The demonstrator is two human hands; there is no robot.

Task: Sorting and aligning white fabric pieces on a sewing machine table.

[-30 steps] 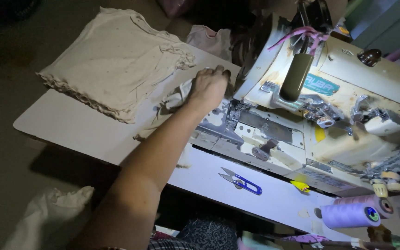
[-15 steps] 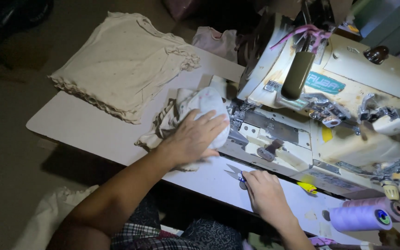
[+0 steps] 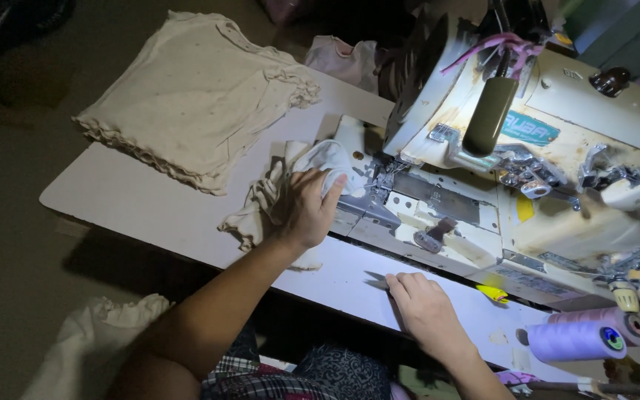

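On table, cloth lengthwise toward sewing machine

The scene was dim overall, lit by one pool of light that fell on the middle of the white bench and the sewing machine. Brightness dropped off fast toward the edges; the floor at left and the top corners sank into near black. The left hand cast a soft shadow on the cloth. Focus was fair at centre, with grain in dark areas and no strong glare.
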